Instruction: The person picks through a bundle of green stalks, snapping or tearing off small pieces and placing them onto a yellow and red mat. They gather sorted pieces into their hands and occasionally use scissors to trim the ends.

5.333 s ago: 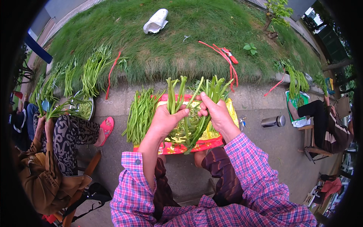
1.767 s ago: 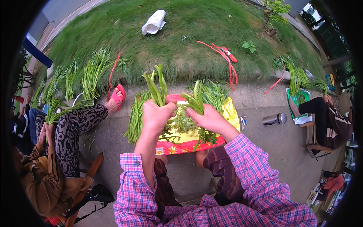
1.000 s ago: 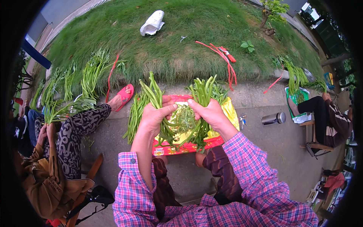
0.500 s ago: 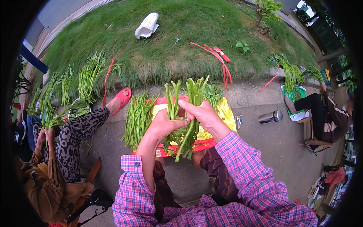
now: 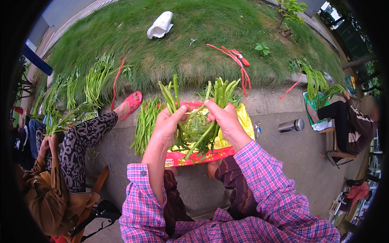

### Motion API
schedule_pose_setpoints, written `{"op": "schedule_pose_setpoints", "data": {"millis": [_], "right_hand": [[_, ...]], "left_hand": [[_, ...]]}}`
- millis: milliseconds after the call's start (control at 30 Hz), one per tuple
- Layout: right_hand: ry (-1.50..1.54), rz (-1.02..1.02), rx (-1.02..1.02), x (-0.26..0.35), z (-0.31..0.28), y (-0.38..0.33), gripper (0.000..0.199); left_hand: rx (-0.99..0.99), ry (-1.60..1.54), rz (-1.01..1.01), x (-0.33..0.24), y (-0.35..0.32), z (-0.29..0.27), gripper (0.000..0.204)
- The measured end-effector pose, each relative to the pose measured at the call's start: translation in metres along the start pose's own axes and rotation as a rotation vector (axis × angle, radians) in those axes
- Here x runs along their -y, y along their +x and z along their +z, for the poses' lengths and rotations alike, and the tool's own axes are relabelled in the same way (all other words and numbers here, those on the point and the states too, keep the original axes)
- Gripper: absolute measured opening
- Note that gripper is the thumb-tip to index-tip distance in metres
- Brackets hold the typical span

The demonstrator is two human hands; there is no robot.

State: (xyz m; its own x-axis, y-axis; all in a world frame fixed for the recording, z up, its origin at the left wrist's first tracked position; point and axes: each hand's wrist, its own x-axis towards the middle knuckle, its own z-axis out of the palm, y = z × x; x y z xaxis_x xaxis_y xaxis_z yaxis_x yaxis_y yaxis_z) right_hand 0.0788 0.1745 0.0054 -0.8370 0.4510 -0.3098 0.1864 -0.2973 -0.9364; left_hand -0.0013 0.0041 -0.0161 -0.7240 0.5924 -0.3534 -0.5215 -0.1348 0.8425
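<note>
My left hand (image 5: 165,126) is closed round a few green vegetable stems (image 5: 169,97), whose cut ends point up and away from me. My right hand (image 5: 227,122) grips a thicker bunch of the same stems (image 5: 225,91), with thumb and fingers pressed on it. Leafy ends of both bunches hang down between the hands and mingle there. Below them lies a yellow and red plastic sheet or sack (image 5: 244,119) on the pavement. A heap of long green stems (image 5: 145,127) rests along its left side.
A steel flask (image 5: 291,125) lies right of the sack, with keys (image 5: 257,129) nearer. Red ribbons (image 5: 237,60) and a white bag (image 5: 160,25) lie on the grass. At left, a person's hands (image 5: 48,143) hold stems; another person (image 5: 358,125) sits at right.
My hands have drawn apart, the left one leftward and the right one rightward. The two bunches of stems now stand farther from each other, their tops leaning outward.
</note>
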Motion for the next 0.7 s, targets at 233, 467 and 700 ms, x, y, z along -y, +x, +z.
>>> {"op": "schedule_pose_setpoints", "data": {"millis": [233, 467, 700], "right_hand": [[0.161, -0.081, -0.174, 0.008, -0.02, 0.014, 0.017], [0.267, -0.102, -0.215, 0.018, -0.029, 0.016, 0.019], [0.079, -0.035, 0.014, 0.006, -0.016, 0.01, 0.018]], "left_hand": [[-0.302, 0.026, 0.091, -0.011, 0.005, -0.023, 0.018], [-0.487, 0.25, 0.182, -0.025, -0.002, -0.023, 0.02], [-0.228, 0.423, 0.182, -0.022, -0.008, 0.009, 0.023]]}}
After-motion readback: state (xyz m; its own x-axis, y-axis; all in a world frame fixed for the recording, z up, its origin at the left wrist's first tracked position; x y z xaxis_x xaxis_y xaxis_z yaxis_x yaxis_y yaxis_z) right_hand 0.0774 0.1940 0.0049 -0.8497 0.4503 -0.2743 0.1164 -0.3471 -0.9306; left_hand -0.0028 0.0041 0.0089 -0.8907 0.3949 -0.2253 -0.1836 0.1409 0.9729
